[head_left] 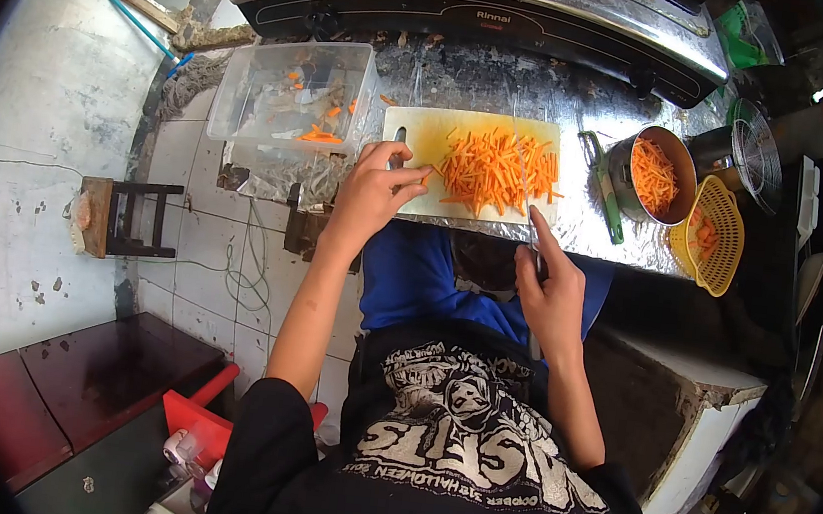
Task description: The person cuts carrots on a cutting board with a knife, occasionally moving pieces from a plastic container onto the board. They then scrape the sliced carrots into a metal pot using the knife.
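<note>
A heap of carrot strips (497, 171) covers the middle and right of a pale cutting board (415, 125). My left hand (377, 188) is at the board's left edge, thumb and forefinger closed around a small carrot piece (426, 180). In my right hand (553, 290) is a knife (531, 232), held by the handle below the board's front edge. Its thin blade points away from me, at the right side of the heap; my forefinger lies along it. Much of the handle is hidden by the hand.
Left of the board stands a clear plastic tub (293, 94) with carrot scraps. To the right are a green-handled peeler or grater (604, 192), a pot (681, 150) of carrot strips and a yellow basket (729, 240). A Rinnai stove (486, 29) spans the back.
</note>
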The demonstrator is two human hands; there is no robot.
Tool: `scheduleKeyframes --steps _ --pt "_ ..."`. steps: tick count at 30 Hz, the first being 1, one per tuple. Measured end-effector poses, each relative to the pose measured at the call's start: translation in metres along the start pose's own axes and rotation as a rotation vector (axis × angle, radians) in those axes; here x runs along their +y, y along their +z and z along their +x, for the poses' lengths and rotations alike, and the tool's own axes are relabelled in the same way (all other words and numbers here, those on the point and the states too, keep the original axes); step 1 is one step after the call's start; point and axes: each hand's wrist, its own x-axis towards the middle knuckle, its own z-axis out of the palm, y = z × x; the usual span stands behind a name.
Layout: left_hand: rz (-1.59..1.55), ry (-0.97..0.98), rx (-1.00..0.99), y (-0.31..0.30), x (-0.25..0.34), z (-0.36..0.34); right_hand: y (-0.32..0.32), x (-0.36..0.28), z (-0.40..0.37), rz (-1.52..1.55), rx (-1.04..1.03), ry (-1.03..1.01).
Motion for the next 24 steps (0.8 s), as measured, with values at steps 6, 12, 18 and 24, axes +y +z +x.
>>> scheduleKeyframes --steps 6,12,18,24 --pt "0.106 -0.086 0.205 0.02 0.008 0.002 0.008 -0.015 0.002 -0.012 -0.074 -0.079" --pt "0.121 -0.067 0.323 0.033 0.003 0.0 0.034 -0.007 0.005 -0.041 -0.139 -0.224" --pt "-0.027 -0.161 0.33 0.039 -0.007 0.002 0.063 -0.003 0.004 -0.089 -0.175 -0.334" --pt "0.025 -0.174 0.345 0.04 -0.002 0.005 0.067 -0.001 0.005 -0.116 -0.174 -0.303"
